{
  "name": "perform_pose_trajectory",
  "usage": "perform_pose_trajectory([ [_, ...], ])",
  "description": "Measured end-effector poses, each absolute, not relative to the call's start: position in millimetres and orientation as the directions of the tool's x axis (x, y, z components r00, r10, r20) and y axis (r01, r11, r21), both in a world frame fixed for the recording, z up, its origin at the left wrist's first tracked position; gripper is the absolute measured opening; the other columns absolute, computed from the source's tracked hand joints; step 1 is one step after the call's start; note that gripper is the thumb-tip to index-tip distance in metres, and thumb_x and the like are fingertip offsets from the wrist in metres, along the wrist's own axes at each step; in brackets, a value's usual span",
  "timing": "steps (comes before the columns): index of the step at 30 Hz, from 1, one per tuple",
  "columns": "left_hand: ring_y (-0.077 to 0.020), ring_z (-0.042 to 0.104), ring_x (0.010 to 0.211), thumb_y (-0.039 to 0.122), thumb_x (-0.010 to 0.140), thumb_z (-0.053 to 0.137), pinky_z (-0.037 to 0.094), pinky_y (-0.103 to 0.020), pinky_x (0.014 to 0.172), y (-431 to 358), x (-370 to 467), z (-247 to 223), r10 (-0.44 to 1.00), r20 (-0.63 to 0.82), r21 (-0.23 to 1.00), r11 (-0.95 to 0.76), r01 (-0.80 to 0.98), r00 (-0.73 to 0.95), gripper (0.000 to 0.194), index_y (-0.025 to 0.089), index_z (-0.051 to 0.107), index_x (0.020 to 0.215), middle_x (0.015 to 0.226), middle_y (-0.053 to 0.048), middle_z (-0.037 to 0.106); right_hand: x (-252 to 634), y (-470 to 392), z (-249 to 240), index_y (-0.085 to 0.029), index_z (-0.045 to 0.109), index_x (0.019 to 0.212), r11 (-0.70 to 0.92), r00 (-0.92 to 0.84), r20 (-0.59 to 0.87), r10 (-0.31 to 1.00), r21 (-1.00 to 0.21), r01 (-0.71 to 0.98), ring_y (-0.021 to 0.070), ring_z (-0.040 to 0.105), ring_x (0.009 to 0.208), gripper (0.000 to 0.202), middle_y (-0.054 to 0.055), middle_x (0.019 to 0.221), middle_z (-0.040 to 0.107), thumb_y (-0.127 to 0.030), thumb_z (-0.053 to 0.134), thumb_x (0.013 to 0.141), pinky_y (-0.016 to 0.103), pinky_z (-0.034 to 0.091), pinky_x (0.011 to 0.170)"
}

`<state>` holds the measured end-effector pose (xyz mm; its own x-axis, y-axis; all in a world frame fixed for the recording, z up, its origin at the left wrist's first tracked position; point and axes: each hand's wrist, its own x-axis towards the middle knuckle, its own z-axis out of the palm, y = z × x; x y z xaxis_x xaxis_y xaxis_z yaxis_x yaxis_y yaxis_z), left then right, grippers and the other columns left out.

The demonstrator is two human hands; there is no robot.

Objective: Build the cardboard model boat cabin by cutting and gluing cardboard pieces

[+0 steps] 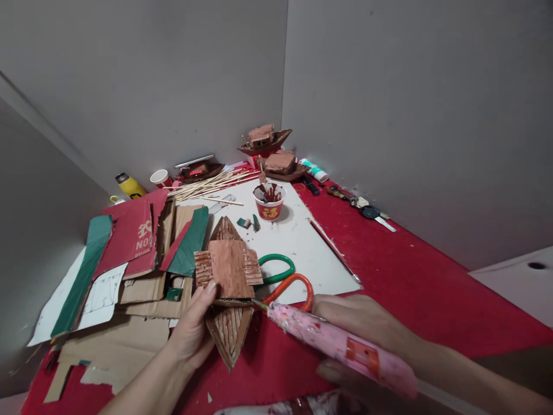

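My left hand grips a brown cardboard model boat, its thumb on the near left corner of the roofed cabin. The boat points away from me, with ribbed strips jutting from both sides of the roof. In my right hand is a pink hot glue gun, smeared with dried glue. Its nozzle meets or nearly meets the cabin's near right corner; I cannot tell whether glue is coming out. Just beyond lie scissors with one green and one orange handle, their blades hidden by the boat.
A paint-stained paper cup stands on white board beside a pencil. Thin wooden sticks lie behind. Cut cardboard covers the left side. Finished-looking boats sit at the back near a yellow bottle.
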<state>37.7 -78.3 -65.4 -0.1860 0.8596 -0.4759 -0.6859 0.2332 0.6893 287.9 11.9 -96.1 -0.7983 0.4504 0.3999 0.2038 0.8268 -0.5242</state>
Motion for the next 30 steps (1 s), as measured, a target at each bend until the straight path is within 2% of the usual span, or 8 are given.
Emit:
perform_pose_trajectory([
  [5, -0.0262, 0.073, 0.094, 0.029, 0.076, 0.077, 0.048, -0.042, 0.103, -77.3, 37.8, -67.4, 0.86, -0.474, 0.688, 0.229, -0.689, -0.188, 0.028, 0.017, 0.072, 0.101, 0.09, -0.006, 0.079, 285.8, 13.0, -95.5, -0.021, 0.058, 0.076, 0.814, -0.819, 0.368, 0.441, -0.549, 0.191, 0.0161, 0.049, 0.055, 0.045, 0.003, 0.064, 0.055, -0.061, 0.046, 0.092, 0.03, 0.033, 0.052],
  [11, -0.0266, 0.073, 0.094, 0.032, 0.075, 0.079, 0.048, -0.042, 0.103, -77.8, 38.4, -67.5, 0.841, -0.502, 0.704, 0.261, -0.66, -0.202, 0.03, 0.017, 0.072, 0.1, 0.088, -0.006, 0.079, 286.0, 11.5, -100.9, -0.022, 0.066, 0.084, 0.764, -0.826, 0.279, 0.49, -0.593, 0.253, 0.0197, 0.057, 0.061, 0.049, 0.006, 0.067, 0.061, -0.068, 0.05, 0.086, 0.029, 0.043, 0.057],
  [15, -0.0263, 0.073, 0.095, 0.031, 0.074, 0.08, 0.047, -0.041, 0.104, -77.1, 40.9, -66.3, 0.849, -0.486, 0.709, 0.244, -0.661, -0.209, 0.03, 0.018, 0.073, 0.099, 0.088, -0.005, 0.079, 286.8, 10.4, -105.0, -0.021, 0.067, 0.09, 0.751, -0.826, 0.239, 0.511, -0.592, 0.293, 0.0192, 0.058, 0.06, 0.051, 0.006, 0.069, 0.064, -0.069, 0.051, 0.085, 0.028, 0.043, 0.056],
  [19, -0.0274, 0.072, 0.1, 0.03, 0.074, 0.079, 0.046, -0.042, 0.106, -76.9, 42.4, -66.1, 0.859, -0.479, 0.695, 0.246, -0.676, -0.181, 0.029, 0.018, 0.073, 0.099, 0.089, -0.005, 0.079, 285.4, 10.5, -107.8, -0.021, 0.066, 0.087, 0.753, -0.823, 0.222, 0.523, -0.573, 0.324, 0.0182, 0.058, 0.06, 0.052, 0.005, 0.068, 0.063, -0.072, 0.054, 0.081, 0.027, 0.042, 0.054],
  [23, -0.0278, 0.072, 0.099, 0.031, 0.076, 0.077, 0.046, -0.042, 0.105, -77.8, 41.8, -68.0, 0.857, -0.485, 0.693, 0.256, -0.674, -0.173, 0.03, 0.017, 0.073, 0.101, 0.091, -0.006, 0.079, 282.2, 10.5, -101.7, -0.021, 0.063, 0.078, 0.793, -0.837, 0.23, 0.497, -0.511, 0.33, 0.0169, 0.055, 0.057, 0.052, 0.004, 0.065, 0.062, -0.072, 0.053, 0.081, 0.027, 0.038, 0.052],
  [27, -0.0264, 0.073, 0.095, 0.03, 0.073, 0.08, 0.046, -0.042, 0.105, -77.0, 43.2, -67.5, 0.867, -0.463, 0.705, 0.234, -0.669, -0.184, 0.027, 0.018, 0.074, 0.096, 0.09, -0.004, 0.08, 276.6, 9.8, -96.3, -0.021, 0.058, 0.069, 0.86, -0.851, 0.282, 0.442, -0.401, 0.314, 0.0145, 0.047, 0.048, 0.056, 0.002, 0.058, 0.057, -0.073, 0.043, 0.086, 0.03, 0.026, 0.046],
  [30, -0.0251, 0.074, 0.092, 0.028, 0.071, 0.082, 0.047, -0.04, 0.105, -76.0, 45.8, -65.1, 0.876, -0.445, 0.707, 0.215, -0.673, -0.187, 0.031, 0.019, 0.073, 0.099, 0.089, -0.002, 0.08, 272.0, 10.1, -96.1, -0.022, 0.054, 0.065, 0.872, -0.849, 0.298, 0.437, -0.373, 0.317, 0.0131, 0.041, 0.045, 0.058, -0.001, 0.053, 0.05, -0.076, 0.044, 0.083, 0.03, 0.019, 0.044],
])
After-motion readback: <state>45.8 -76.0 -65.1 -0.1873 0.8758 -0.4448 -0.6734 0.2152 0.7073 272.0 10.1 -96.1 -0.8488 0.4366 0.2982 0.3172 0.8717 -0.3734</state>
